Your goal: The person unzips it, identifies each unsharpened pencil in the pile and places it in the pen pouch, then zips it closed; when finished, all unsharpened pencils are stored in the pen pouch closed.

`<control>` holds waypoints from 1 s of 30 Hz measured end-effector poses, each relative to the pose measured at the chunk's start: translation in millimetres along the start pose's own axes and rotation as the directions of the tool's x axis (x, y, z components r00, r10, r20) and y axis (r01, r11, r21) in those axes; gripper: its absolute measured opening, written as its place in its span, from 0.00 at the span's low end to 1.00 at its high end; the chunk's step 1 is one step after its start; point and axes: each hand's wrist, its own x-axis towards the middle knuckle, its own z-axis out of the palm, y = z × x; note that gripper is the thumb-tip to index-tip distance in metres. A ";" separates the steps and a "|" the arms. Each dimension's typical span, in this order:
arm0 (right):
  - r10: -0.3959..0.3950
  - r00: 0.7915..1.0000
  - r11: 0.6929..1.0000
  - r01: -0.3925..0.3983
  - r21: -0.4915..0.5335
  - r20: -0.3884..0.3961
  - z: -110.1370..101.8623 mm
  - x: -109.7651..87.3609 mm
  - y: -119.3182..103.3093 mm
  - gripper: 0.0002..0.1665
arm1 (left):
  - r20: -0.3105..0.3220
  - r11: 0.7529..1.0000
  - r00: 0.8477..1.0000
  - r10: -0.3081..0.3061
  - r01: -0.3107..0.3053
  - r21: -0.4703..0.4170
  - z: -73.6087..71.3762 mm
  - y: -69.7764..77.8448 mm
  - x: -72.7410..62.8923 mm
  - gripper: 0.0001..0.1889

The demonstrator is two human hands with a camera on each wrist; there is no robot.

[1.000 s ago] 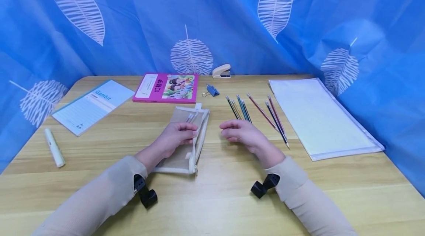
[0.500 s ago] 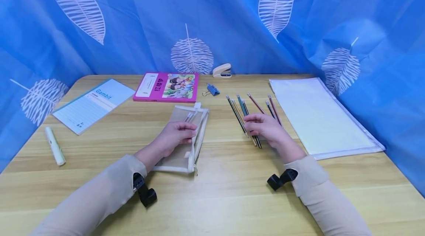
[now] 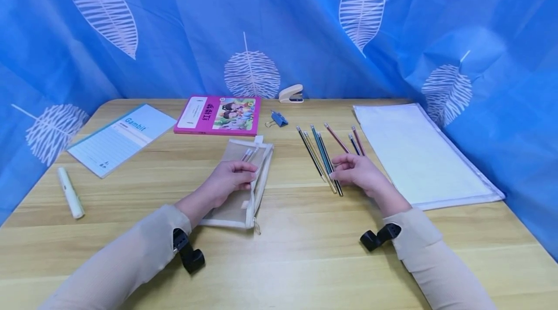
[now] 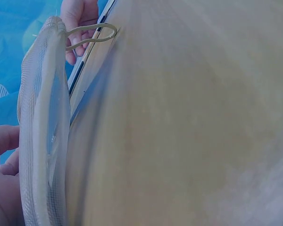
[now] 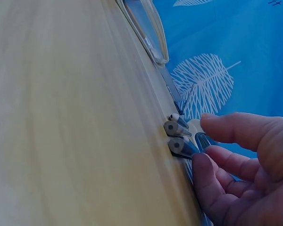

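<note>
My left hand point(image 3: 231, 181) grips the edge of a beige mesh pencil case point(image 3: 231, 213) on the table; its zip side stands parted in the left wrist view, and a couple of pencils point(image 3: 247, 155) show inside. At the right, my right hand point(image 3: 364, 174) is beside a loose group of pencils point(image 3: 320, 155). In the right wrist view its thumb stands apart from the fingers near the pencil ends point(image 5: 179, 146), and one fingertip seems to touch the nearest. Two red pencils point(image 3: 358, 140) and a dark one lie behind this hand, partly hidden.
A pink book point(image 3: 200, 128), a Gambit notebook point(image 3: 122, 140), a blue binder clip point(image 3: 279, 118) and a pale stapler point(image 3: 291, 94) lie farther back. A white-green tube point(image 3: 70, 193) lies at far left, a white zip folder point(image 3: 427, 155) at right. Blue cloth point(image 3: 305, 24) hangs behind the table.
My right hand has moved right, from near the pencil case to the right side of the pencil group. The left hand keeps its grip on the pencil case.
</note>
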 end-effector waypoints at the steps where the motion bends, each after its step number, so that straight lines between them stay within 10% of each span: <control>1: -0.003 1.000 1.000 0.003 -0.017 0.002 -0.3 -0.2 0.6 0.30 | -0.001 1.000 1.000 0.000 0.000 -0.001 -0.1 -0.2 -0.2 0.16; 30: 0.081 0.997 0.973 -0.082 -0.215 -0.014 0.6 0.5 -9.0 0.29 | -0.005 1.000 1.000 0.016 -0.016 -0.002 -0.2 -0.8 -2.8 0.16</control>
